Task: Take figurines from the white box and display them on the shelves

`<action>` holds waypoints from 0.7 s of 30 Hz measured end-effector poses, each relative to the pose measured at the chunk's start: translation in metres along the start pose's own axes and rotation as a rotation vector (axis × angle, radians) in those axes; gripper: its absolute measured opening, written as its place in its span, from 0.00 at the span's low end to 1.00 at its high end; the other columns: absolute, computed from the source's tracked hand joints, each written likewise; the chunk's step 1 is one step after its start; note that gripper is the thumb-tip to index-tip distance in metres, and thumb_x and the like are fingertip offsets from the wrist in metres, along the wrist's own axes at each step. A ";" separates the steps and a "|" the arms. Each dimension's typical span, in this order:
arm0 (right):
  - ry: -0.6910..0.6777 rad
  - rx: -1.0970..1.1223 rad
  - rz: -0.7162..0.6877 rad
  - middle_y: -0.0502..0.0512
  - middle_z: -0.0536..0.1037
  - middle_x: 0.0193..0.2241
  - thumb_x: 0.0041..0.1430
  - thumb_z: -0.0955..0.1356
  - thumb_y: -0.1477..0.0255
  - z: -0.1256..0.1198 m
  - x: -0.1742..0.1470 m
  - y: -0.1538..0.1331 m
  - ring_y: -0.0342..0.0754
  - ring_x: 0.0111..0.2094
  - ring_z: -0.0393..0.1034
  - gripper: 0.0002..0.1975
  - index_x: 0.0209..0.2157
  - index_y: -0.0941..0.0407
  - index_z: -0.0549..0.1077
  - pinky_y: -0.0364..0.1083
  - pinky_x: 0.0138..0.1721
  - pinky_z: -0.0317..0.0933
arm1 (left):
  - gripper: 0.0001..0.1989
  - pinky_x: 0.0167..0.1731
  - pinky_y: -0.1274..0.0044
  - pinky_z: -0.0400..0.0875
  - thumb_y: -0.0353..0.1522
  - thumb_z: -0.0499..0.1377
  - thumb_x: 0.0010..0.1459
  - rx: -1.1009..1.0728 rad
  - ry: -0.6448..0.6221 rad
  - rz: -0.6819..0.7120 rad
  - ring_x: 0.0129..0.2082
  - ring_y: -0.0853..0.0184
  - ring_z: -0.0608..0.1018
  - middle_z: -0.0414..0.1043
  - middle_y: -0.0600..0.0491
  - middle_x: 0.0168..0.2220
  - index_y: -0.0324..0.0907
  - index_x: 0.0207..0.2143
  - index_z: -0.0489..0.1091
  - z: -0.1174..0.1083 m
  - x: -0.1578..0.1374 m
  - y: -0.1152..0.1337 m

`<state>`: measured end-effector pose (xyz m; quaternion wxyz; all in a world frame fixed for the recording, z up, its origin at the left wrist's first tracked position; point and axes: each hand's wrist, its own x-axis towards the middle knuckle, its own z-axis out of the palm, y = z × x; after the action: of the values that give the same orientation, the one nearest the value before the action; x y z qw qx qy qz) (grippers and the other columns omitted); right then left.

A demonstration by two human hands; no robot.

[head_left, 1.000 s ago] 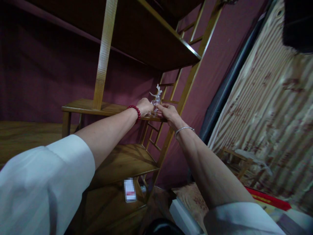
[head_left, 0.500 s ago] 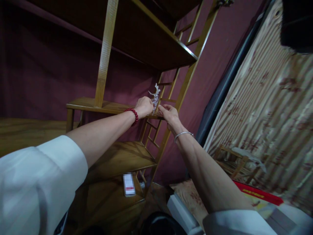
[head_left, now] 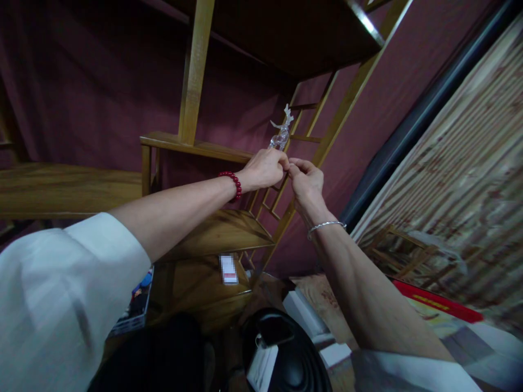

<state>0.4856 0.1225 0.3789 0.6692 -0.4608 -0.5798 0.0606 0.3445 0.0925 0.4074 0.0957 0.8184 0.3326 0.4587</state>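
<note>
A clear deer figurine (head_left: 281, 136) with branching antlers stands at the right end of a raised wooden shelf (head_left: 220, 151), its lower part hidden behind my hands. My left hand (head_left: 267, 167), with a red bead bracelet at the wrist, is closed just in front of the figurine. Close against it is my right hand (head_left: 308, 179), thumb and forefinger pinched, a silver bangle on that wrist. The fingertips of both hands meet. Whatever they pinch, if anything, is too small to make out.
A wooden post (head_left: 196, 71) rises left of the hands, and a slatted side frame (head_left: 347, 109) stands right. Lower down lie a white pixelated object (head_left: 229, 270), a black round stool (head_left: 302, 365) and a crate of items (head_left: 133, 316). A striped curtain (head_left: 457, 179) hangs at right.
My left hand has moved from beside the figurine to in front of its base, and both hands' fingertips have come together. The view has shifted, showing more of the stool below.
</note>
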 end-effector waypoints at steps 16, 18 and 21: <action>-0.218 0.095 0.123 0.52 0.76 0.34 0.46 0.60 0.76 0.023 -0.128 0.014 0.45 0.37 0.69 0.14 0.34 0.57 0.73 0.45 0.44 0.61 | 0.16 0.43 0.79 0.64 0.24 0.48 0.50 0.054 -0.121 -0.068 0.39 0.68 0.73 0.73 0.53 0.38 0.42 0.36 0.72 0.024 -0.107 -0.044; -0.241 0.106 0.160 0.53 0.76 0.34 0.46 0.60 0.76 0.026 -0.145 0.017 0.45 0.37 0.69 0.13 0.33 0.58 0.73 0.45 0.44 0.61 | 0.15 0.43 0.78 0.64 0.25 0.48 0.51 0.040 -0.123 -0.085 0.39 0.69 0.72 0.73 0.53 0.39 0.43 0.36 0.72 0.029 -0.124 -0.051; -0.267 0.139 0.190 0.53 0.76 0.34 0.47 0.60 0.76 0.032 -0.170 0.024 0.45 0.38 0.69 0.13 0.33 0.58 0.73 0.46 0.46 0.60 | 0.15 0.42 0.78 0.64 0.25 0.47 0.51 0.028 -0.109 -0.071 0.37 0.69 0.72 0.72 0.52 0.36 0.42 0.36 0.71 0.035 -0.148 -0.063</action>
<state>0.4153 0.0489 0.2374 0.6077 -0.4540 -0.6119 0.2240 0.2914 0.0524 0.2569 0.1187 0.8311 0.3622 0.4051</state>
